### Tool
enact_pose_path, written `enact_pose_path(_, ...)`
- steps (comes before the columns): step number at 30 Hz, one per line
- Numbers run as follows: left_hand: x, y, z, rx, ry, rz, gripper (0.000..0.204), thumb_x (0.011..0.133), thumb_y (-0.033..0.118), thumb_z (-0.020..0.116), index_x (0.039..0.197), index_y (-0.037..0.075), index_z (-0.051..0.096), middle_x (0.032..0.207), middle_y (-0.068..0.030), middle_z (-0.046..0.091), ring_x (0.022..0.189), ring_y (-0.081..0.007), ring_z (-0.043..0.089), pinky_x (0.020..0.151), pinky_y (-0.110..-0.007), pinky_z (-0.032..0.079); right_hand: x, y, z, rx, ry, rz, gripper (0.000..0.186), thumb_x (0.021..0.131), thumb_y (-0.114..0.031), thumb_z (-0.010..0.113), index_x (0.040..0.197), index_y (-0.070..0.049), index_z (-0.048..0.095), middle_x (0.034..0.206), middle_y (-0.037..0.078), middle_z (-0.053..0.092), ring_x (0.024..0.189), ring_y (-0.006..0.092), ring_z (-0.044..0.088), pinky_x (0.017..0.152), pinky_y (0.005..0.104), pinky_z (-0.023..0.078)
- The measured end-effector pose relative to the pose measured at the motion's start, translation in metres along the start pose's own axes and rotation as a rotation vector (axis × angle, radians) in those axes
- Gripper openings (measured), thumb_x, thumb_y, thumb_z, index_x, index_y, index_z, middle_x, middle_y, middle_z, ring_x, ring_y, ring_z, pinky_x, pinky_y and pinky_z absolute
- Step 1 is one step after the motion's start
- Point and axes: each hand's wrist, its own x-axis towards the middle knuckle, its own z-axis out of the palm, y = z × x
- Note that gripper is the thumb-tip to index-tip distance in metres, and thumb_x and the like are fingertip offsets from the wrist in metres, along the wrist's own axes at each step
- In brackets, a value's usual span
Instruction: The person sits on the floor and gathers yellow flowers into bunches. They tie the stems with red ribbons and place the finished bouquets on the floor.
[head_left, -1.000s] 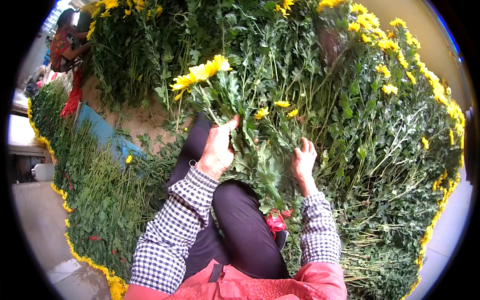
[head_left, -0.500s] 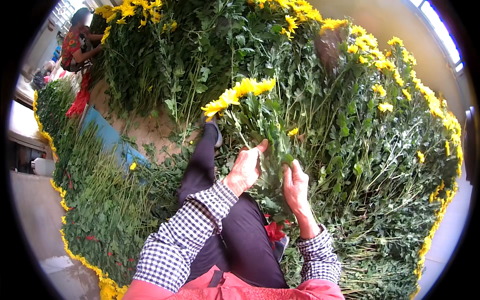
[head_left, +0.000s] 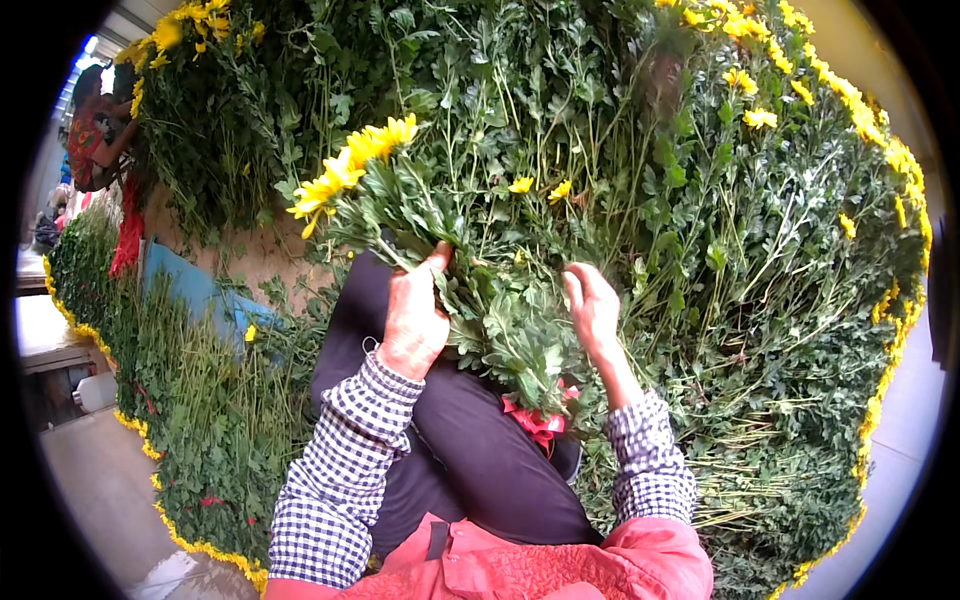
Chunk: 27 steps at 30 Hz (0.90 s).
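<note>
My left hand (head_left: pixel 415 315) is closed round the stems of a bunch of yellow chrysanthemums (head_left: pixel 395 190). The flower heads point up and to the left, and their leafy stems slope down to the right. To the right of the bunch's lower leaves, my right hand (head_left: pixel 595 308) is raised over the piled stems, its thumb a little apart from its fingers. Nothing shows in it. Red ties or ribbon (head_left: pixel 538 420) lie beside my leg, below the lower leaves.
Chrysanthemum stems are heaped ahead and to my right (head_left: pixel 740 300), with yellow heads along the outer edge. Another pile (head_left: pixel 205 430) stands at left beside a blue board (head_left: pixel 190 285). A person in a patterned red top (head_left: pixel 92 135) is at the far left. My bent legs (head_left: pixel 490 450) lie below.
My left hand has moved left with the bunch, whose heads now lean further left. My right hand has come away from the leaves and is higher. The view has shifted right.
</note>
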Motion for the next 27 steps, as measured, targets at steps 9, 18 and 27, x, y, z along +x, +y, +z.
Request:
enact_pose_path(9,0.000,0.008,-0.015,-0.114,-0.070,-0.122,0.028,0.098,0.016,0.043,0.112,-0.003,0.057,0.104,-0.0194,0.065,0.099,-0.0329,0.064,0.091,-0.044,0.050,-0.020,0.075,-0.002,-0.303,-0.052,-0.017,0.018,0.083,-0.009,0.062,0.100,-0.009,0.061,0.093,0.012,0.059,0.086,0.0318,0.061,0.073,0.0399,0.052)
enact_pose_path(18,-0.005,0.014,-0.024,-0.022,-0.186,-0.135,0.031,0.101,0.023,0.044,0.109,-0.004,0.058,0.103,-0.0174,0.065,0.100,-0.0315,0.062,0.096,-0.048,0.048,-0.066,0.063,-0.101,0.083,0.231,0.223,0.030,0.089,0.002,0.057,0.117,-0.006,0.061,0.085,0.008,0.071,0.072,0.0137,0.067,0.066,0.0259,0.052)
enact_pose_path(27,-0.001,-0.001,-0.009,0.063,-0.069,-0.084,0.034,0.102,0.025,0.041,0.112,-0.004,0.057,0.102,-0.0189,0.066,0.097,-0.0341,0.064,0.092,-0.046,0.051,-0.022,0.146,0.004,-0.532,-0.037,0.222,0.040,0.081,-0.010,0.060,0.121,-0.010,0.053,0.090,0.014,0.065,0.083,0.0363,0.061,0.073,0.0472,0.051)
